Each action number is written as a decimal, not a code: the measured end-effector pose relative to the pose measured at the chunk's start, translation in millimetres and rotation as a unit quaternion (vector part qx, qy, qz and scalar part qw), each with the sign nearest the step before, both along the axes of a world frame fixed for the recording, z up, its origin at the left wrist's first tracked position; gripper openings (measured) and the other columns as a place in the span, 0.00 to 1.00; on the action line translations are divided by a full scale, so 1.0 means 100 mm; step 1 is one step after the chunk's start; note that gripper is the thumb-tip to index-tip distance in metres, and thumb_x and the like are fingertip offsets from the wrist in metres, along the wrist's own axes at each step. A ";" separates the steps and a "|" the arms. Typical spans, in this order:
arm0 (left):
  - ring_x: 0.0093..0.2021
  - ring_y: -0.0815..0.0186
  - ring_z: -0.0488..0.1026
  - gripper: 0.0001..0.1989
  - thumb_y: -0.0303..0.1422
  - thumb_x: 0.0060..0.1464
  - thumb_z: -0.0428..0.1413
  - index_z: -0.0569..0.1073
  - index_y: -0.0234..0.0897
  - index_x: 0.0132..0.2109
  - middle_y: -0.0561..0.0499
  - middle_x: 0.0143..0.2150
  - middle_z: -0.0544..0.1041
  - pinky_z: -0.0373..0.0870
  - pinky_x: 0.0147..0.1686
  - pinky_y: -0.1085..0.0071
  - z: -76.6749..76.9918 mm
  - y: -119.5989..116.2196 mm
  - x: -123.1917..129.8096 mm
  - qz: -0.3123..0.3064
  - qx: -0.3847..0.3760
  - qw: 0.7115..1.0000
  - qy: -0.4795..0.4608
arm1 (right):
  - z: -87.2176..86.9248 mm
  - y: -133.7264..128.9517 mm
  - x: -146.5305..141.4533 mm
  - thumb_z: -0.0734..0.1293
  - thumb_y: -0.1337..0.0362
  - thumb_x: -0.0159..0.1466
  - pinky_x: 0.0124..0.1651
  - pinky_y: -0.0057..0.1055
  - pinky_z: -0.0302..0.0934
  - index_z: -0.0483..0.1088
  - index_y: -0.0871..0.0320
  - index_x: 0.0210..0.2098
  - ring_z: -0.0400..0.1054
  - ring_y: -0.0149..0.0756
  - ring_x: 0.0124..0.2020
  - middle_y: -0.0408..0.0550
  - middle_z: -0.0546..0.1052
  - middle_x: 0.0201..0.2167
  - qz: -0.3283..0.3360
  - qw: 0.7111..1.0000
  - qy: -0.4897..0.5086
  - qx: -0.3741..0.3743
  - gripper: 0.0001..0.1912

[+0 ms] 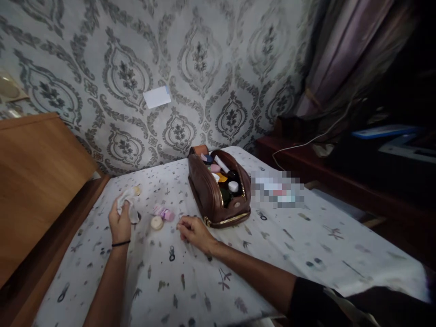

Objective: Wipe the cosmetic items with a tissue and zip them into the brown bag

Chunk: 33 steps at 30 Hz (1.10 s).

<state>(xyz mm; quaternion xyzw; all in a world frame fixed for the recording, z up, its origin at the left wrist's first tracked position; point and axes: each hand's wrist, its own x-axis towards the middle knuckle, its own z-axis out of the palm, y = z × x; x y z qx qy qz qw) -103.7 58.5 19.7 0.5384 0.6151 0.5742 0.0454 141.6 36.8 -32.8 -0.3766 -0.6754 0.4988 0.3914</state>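
A white cloth (126,199) is gripped in my left hand (120,222), which wears a black band at the wrist. Just beyond the cloth lies a small beige round item (137,190). My right hand (195,232) rests on the patterned sheet with its fingers curled; whether anything small is inside cannot be seen. Between the hands are a pink tube-like bottle (164,213), lying on its side, and a round cream-coloured container (156,223). Beyond my right hand stands a brown leather bag (207,193), unzipped, with tubes and a white-capped bottle (233,186) inside.
A blurred-out packet (281,190) lies right of the bag. At the left is a wooden panel (41,181). Patterned wallpaper with a white paper (157,97) rises behind. A dark red ledge (306,168) with a white cable (311,141) runs along the right.
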 end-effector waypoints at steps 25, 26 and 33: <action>0.33 0.62 0.71 0.15 0.43 0.63 0.41 0.66 0.40 0.38 0.51 0.31 0.72 0.68 0.35 0.68 -0.07 -0.16 0.15 -0.003 -0.104 0.965 0.242 | 0.03 -0.05 -0.01 0.63 0.47 0.63 0.22 0.22 0.55 0.68 0.59 0.34 0.63 0.26 0.20 0.41 0.72 0.23 0.028 0.995 0.079 -0.044 0.20; 0.34 0.62 0.71 0.14 0.43 0.63 0.43 0.67 0.39 0.39 0.51 0.32 0.72 0.68 0.36 0.68 -0.04 -0.21 0.29 -0.044 -0.071 0.970 0.230 | 0.05 -0.06 -0.01 0.64 0.43 0.62 0.21 0.23 0.56 0.69 0.59 0.37 0.66 0.27 0.21 0.43 0.74 0.26 0.038 0.989 0.117 -0.075 0.23; 0.38 0.58 0.70 0.09 0.37 0.63 0.45 0.67 0.42 0.38 0.48 0.34 0.72 0.67 0.42 0.62 -0.09 -0.52 1.07 -0.195 -0.003 0.932 0.305 | 0.13 -0.15 0.03 0.72 0.38 0.50 0.26 0.24 0.59 0.70 0.61 0.31 0.69 0.28 0.24 0.44 0.73 0.24 0.095 0.911 0.337 -0.220 0.31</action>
